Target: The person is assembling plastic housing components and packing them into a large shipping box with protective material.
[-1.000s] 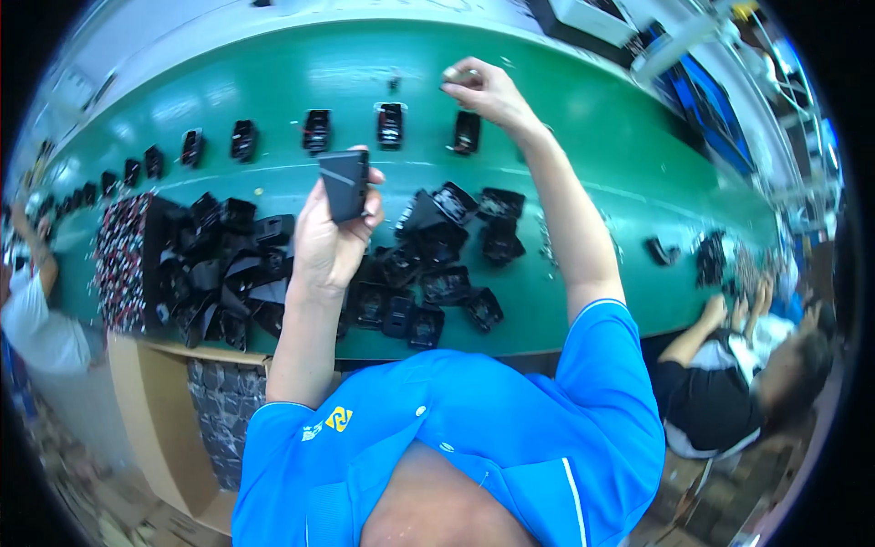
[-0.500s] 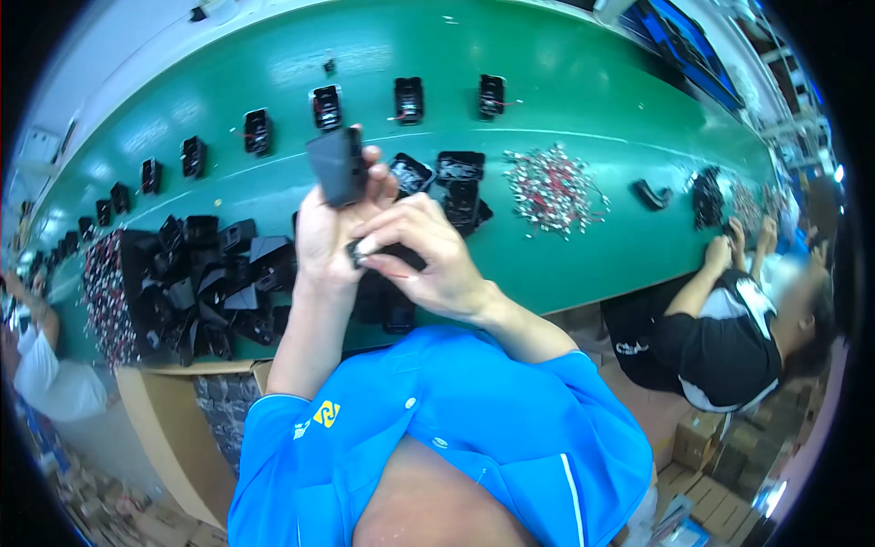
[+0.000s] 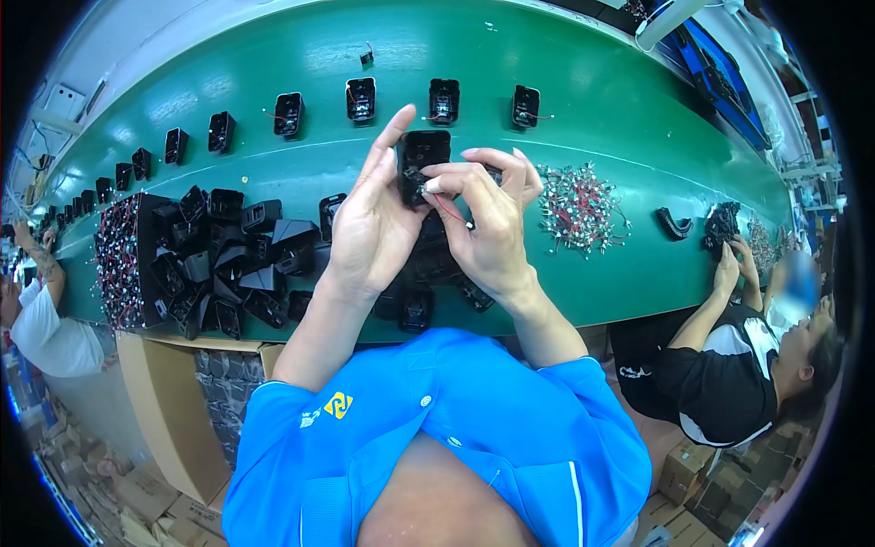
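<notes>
My left hand (image 3: 366, 232) supports a black plastic housing (image 3: 427, 148) with its hollow side facing up. The thumb stands out along its left side, and the other fingers are mostly hidden beneath. My right hand (image 3: 492, 223) is closed in a pinch at the lower part of the housing. Between its thumb and fingertips is a small black part, largely hidden, with a thin red wire (image 3: 448, 211) ending in a white connector. More black housings (image 3: 416, 308) lie on the green table under and beside my hands.
A heap of black housings (image 3: 219, 251) lies left, beside a box of wired parts (image 3: 121, 260). Open housings (image 3: 289, 115) stand in a row farther back. A pile of red-wired parts (image 3: 583, 208) lies right of my hands. Co-workers (image 3: 720, 351) sit on both sides.
My left hand has turned the housing so its hollow side shows. My right hand has brought the small wired part up to it. The view has shifted slightly.
</notes>
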A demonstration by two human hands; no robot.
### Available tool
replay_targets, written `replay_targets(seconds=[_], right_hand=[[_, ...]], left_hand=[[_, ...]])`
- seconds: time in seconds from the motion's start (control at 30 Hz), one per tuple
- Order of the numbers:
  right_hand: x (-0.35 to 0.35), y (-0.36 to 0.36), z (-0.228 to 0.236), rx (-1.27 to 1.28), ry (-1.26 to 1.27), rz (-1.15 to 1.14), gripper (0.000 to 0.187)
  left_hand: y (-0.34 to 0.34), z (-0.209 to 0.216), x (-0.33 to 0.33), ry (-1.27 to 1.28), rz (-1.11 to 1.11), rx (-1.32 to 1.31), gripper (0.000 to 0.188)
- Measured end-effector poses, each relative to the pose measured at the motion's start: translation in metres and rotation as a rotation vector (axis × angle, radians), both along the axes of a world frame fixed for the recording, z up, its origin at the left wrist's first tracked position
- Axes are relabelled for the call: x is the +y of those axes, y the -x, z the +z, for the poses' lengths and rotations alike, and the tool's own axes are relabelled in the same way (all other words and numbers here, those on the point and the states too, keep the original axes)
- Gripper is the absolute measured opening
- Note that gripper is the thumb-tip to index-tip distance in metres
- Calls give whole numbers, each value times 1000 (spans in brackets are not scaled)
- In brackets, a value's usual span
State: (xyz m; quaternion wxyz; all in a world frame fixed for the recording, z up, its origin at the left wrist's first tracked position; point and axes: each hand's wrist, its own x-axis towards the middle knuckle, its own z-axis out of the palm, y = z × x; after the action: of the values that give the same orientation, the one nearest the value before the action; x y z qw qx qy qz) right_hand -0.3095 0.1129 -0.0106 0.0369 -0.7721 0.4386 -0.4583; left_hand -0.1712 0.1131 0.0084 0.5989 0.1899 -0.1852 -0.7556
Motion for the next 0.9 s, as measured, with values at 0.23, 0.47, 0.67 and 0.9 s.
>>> replay_targets(seconds=[0.23, 0.47, 0.67, 0.9], right_hand=[[-3, 1, 1, 20, -48, -75, 19], [-9, -1, -8, 30, -45, -154, 20], [-24, 8, -15, -124, 86, -104, 18], [-26, 20, -21, -364, 147, 9, 15]], left_hand=[[-7, -9, -5, 54, -39, -222, 48], [3, -12, -2, 166, 57, -578, 59], [3, -10, -4, 252, 84, -549, 58], [-7, 1, 0, 337, -45, -607, 51]])
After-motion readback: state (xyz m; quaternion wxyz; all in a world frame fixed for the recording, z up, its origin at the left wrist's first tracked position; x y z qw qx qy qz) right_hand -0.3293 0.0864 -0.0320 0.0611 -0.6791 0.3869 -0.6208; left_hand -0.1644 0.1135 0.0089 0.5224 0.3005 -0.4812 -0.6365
